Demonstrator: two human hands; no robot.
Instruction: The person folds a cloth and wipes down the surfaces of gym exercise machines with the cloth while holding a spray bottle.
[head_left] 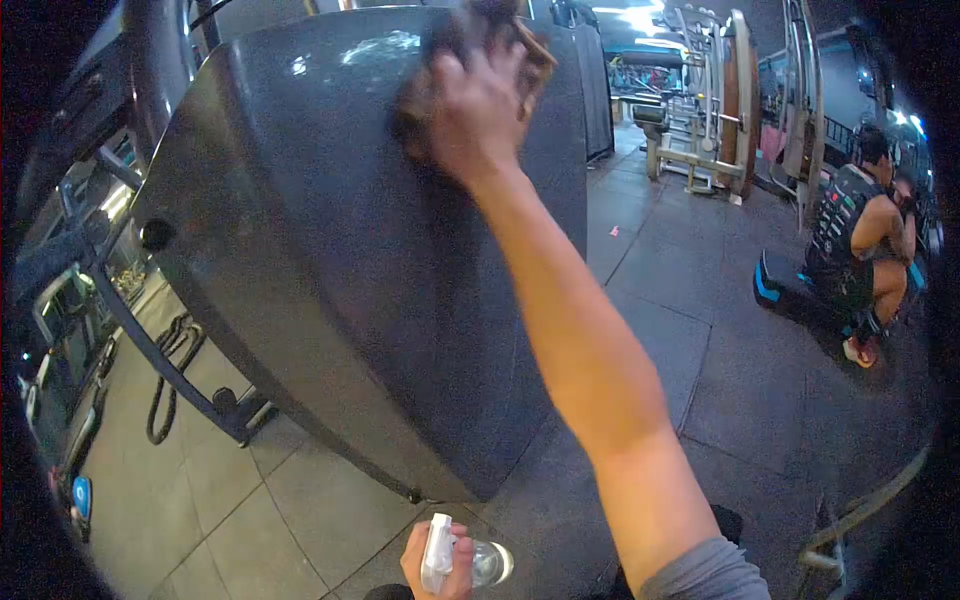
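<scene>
A large dark grey machine panel (330, 220) with a smooth, shiny surface fills the middle of the head view. Against its upper right part, my right hand (475, 110) presses a brown and dark cloth (535, 75); the hand is somewhat blurred, with its fingers over the cloth. Low in the view, below the panel's bottom corner, my left hand (435, 565) is wrapped round a spray bottle (490, 563) with a white spray head and a clear body.
At the right a person (860, 230) sits on a black and blue bench (775, 280). Gym machines (700, 120) stand at the back right. Black metal tubing (150, 350) and a dark rope (165, 390) are at the left, above the tiled floor (240, 500).
</scene>
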